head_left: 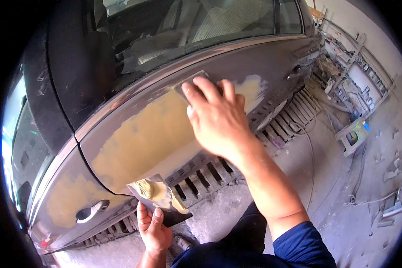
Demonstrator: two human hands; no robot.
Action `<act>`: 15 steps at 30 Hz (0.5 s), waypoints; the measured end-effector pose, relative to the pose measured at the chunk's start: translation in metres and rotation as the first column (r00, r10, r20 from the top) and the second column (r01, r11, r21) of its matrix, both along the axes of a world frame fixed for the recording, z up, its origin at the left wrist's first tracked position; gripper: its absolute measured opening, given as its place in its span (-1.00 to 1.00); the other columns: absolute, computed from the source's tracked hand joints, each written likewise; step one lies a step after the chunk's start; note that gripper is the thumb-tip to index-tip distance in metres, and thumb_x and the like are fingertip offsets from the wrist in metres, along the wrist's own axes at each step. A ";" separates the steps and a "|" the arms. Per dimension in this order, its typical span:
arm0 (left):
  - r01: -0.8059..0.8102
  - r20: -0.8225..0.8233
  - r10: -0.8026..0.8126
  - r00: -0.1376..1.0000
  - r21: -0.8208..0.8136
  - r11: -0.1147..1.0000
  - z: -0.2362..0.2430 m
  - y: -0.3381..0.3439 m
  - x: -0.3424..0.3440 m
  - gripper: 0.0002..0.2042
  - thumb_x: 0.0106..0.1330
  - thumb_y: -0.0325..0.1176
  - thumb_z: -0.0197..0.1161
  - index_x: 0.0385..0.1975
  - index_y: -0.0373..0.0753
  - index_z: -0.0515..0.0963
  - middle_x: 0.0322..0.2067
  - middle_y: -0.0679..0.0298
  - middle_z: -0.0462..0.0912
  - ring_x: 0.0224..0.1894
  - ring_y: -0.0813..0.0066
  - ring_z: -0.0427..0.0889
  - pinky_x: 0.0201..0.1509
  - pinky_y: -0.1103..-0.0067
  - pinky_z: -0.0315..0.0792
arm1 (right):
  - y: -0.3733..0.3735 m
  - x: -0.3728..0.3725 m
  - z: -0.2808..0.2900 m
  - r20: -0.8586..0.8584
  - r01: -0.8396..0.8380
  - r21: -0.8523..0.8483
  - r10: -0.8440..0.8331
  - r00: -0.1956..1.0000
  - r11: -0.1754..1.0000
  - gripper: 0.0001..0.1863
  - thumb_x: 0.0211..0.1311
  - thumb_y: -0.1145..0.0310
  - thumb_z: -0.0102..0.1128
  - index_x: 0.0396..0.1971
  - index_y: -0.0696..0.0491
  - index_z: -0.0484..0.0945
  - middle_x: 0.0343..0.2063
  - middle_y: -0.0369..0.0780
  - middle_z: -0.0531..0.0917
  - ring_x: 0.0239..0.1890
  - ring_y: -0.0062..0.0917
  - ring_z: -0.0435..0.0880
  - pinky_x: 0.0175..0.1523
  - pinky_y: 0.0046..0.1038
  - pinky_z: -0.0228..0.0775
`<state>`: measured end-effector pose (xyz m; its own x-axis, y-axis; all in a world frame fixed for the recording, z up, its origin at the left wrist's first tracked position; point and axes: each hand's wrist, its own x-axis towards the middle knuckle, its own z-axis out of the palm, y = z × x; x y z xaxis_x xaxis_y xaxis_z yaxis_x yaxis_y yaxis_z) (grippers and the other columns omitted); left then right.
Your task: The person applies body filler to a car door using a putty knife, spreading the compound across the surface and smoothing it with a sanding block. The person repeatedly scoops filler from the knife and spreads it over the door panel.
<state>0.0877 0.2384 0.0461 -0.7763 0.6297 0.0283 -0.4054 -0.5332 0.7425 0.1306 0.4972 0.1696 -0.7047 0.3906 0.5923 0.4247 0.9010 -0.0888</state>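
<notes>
Nearest the lens: navy sleeve [301,248], bare right forearm reaching up from it to the panel. Past that, the dark car [134,105] takes up most of my view, its grey-brown door [277,62] side-on to me. On the door, a broad tan filler patch [147,136]; more tan shows beyond the right hand [219,120], and I can't tell whether the two join behind it. A further filler patch [73,194] lies on the neighbouring panel, around the chrome door handle [94,211].

Left hand [154,230] pinches the lower edge of a dark mixing board [176,216], thumb on top, just off the door. I'd hold it near level so the putty mound [144,189] stays put.

Right hand grips the flat spreader [181,91], fingers laid over it, at the patch's upper edge. My judgement: low blade angle, pressure shared evenly across the fingertips, one unbroken stroke, easing off at the margin so the filler feathers out without a ridge.
</notes>
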 end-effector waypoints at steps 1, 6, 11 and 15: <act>0.005 0.002 -0.005 1.000 -0.007 1.000 -0.001 0.001 -0.001 -0.45 0.34 -0.65 0.08 0.35 -0.30 0.19 0.21 0.13 0.48 0.25 0.32 0.47 0.38 0.36 0.28 | -0.009 0.000 -0.002 -0.003 0.024 -0.014 -0.024 1.000 1.000 -0.52 0.30 0.29 0.10 0.22 -0.01 0.42 0.24 -0.19 0.38 0.18 -0.03 0.30 0.15 0.08 0.25; 0.027 0.024 -0.027 0.999 -0.024 0.999 -0.010 0.006 -0.005 -0.46 0.34 -0.66 0.06 0.35 -0.29 0.21 0.19 0.13 0.50 0.24 0.33 0.47 0.38 0.35 0.28 | -0.028 0.022 -0.035 0.062 -0.001 -0.105 0.008 0.998 0.995 -0.48 0.23 0.32 0.18 0.23 -0.05 0.41 0.24 -0.20 0.34 0.15 -0.03 0.29 0.16 0.06 0.23; 0.022 0.036 -0.021 0.999 -0.047 0.999 -0.016 0.007 -0.007 -0.46 0.35 -0.66 0.05 0.34 -0.29 0.21 0.21 0.14 0.49 0.25 0.33 0.45 0.38 0.36 0.26 | -0.035 0.033 -0.084 0.027 -0.028 -0.126 0.031 0.999 0.992 -0.38 0.19 0.37 0.25 0.29 -0.11 0.37 0.31 -0.20 0.28 0.20 0.04 0.24 0.19 0.09 0.15; 0.024 0.027 -0.022 0.999 -0.077 0.997 -0.017 0.008 -0.005 -0.47 0.36 -0.65 0.05 0.35 -0.30 0.20 0.21 0.14 0.48 0.25 0.33 0.45 0.39 0.36 0.24 | -0.034 0.037 -0.124 -0.053 -0.045 -0.122 0.039 0.998 0.992 -0.37 0.17 0.38 0.26 0.30 -0.13 0.37 0.32 -0.21 0.28 0.20 0.05 0.24 0.18 0.09 0.14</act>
